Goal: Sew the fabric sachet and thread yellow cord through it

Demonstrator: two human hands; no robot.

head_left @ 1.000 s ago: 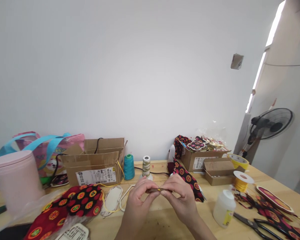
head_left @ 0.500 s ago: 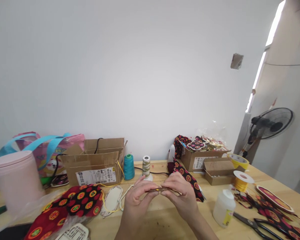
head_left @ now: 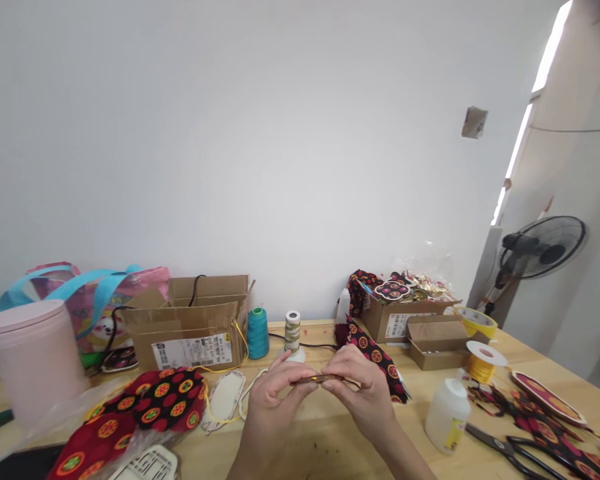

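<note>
Both hands meet over the middle of the table, pinching one thin, flat piece [head_left: 319, 379] seen edge-on, brownish with a touch of yellow. My left hand [head_left: 279, 395] has thumb and fingers closed on its left end. On the right end, my right hand [head_left: 359, 385] grips it the same way. Most of the piece is hidden by fingers, so its kind cannot be made out. Just behind the hands stand a spool of camouflage-coloured thread [head_left: 293, 332] and a teal thread cone [head_left: 258, 333]. Patterned dark red fabric [head_left: 380, 360] lies behind my right hand.
On the left are a pink canister [head_left: 33, 367], a cardboard box [head_left: 190, 330], patterned cloth [head_left: 165, 403] and a pale cut-out panel [head_left: 225, 400]. To the right stand a white bottle [head_left: 447, 417], black-handled scissors [head_left: 513, 450], a yellow ribbon spool [head_left: 481, 367] and a small open box [head_left: 437, 343].
Almost nothing differs. Both hands keep their pinch on the flat piece, which has shifted only very slightly.
</note>
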